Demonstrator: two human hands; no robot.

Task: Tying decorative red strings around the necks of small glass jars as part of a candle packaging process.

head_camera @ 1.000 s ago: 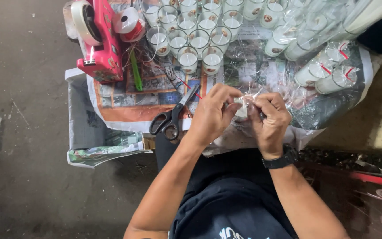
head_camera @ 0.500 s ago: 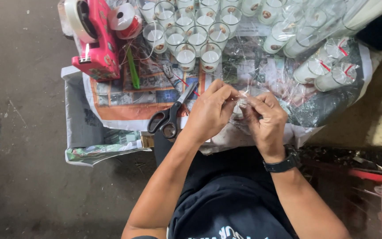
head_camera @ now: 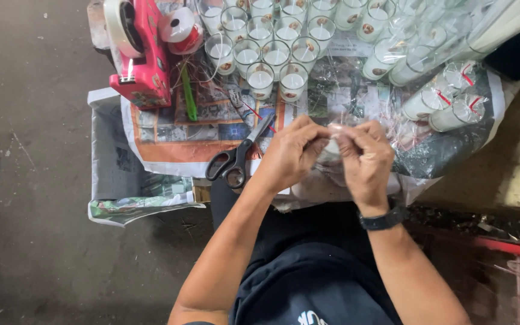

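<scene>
The hands have drawn closer since the earlier frame: left hand (head_camera: 290, 153) and right hand (head_camera: 365, 157) both pinch the wrapped candle (head_camera: 332, 146) between them, equally near, above the table's edge; its axis is hidden.

A low table (head_camera: 106, 156) draped in newspaper (head_camera: 170, 141) carries black-handled scissors (head_camera: 236, 159), a pink tape dispenser (head_camera: 142, 51), a green stick (head_camera: 188, 96), rows of glass candle cups (head_camera: 260, 51), sheets of clear cellophane (head_camera: 356, 96) and wrapped candles (head_camera: 446, 99) at right.
</scene>
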